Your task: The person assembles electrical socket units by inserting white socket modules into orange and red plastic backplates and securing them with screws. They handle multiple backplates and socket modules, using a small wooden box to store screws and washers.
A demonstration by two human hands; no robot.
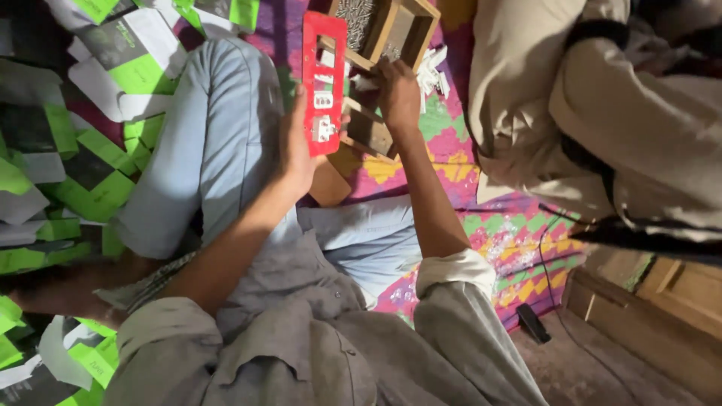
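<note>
Red plastic frame (pixel 324 83), long axis pointing away from the body, stands gripped in the left hand (pixel 297 146); just beside it, the right hand (pixel 397 94) pinches small parts at the wooden tray (pixel 421 26), nearer the tray.

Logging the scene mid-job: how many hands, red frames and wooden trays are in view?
Hands: 2 (left hand, right hand)
Red plastic frame: 1, in the left grip
Wooden compartment tray: 1
Total: 4
</note>
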